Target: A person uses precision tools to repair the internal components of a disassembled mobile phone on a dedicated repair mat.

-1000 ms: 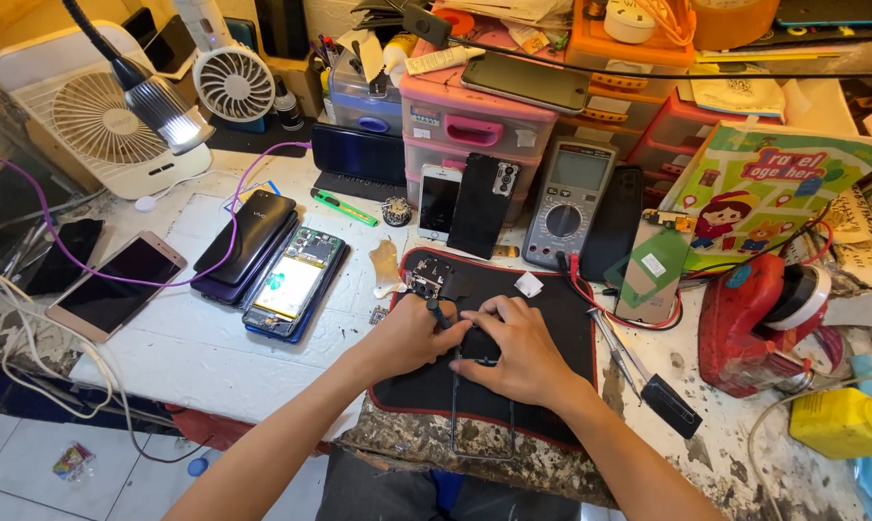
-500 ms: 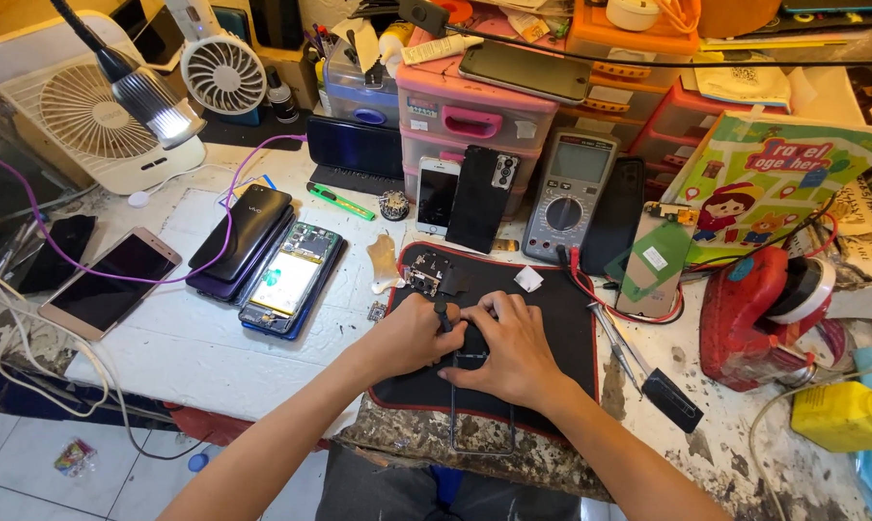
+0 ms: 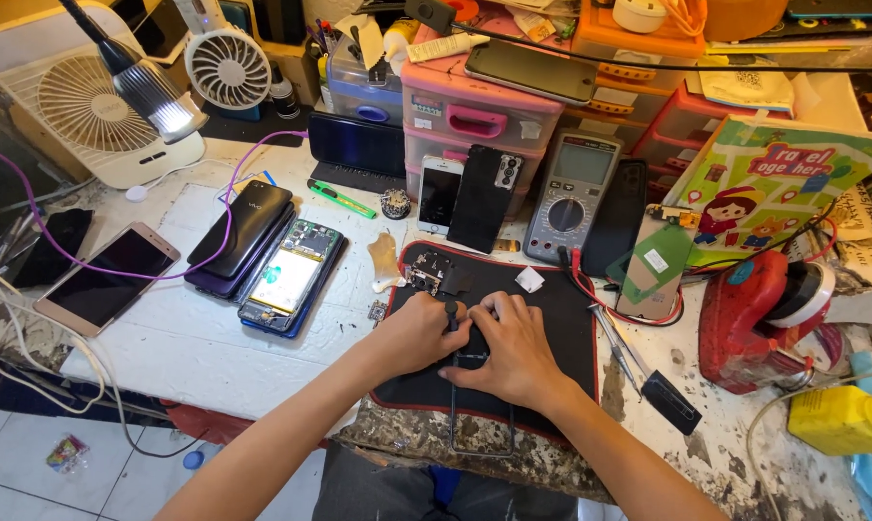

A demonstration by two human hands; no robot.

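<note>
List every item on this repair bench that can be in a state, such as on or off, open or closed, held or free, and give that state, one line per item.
Left hand: pressing on the dark phone frame.
Right hand: pressing on the frame.
Dark phone frame: flat on the black mat, overhanging the bench edge.
Gooseneck lamp: lit.
Grey multimeter: screen blank.
Opened blue phone: back off, insides showing.
Gold phone: screen dark.

Both hands, left hand (image 3: 418, 333) and right hand (image 3: 510, 349), are resting on a phone frame (image 3: 481, 400) lying on the work mat (image 3: 552, 328) at the tabletop's (image 3: 185, 338) front edge. A multimeter (image 3: 573, 198) is standing behind the mat, an opened phone (image 3: 291, 277) is lying to its left, and a tool (image 3: 759, 314) is sitting to its right.
</note>
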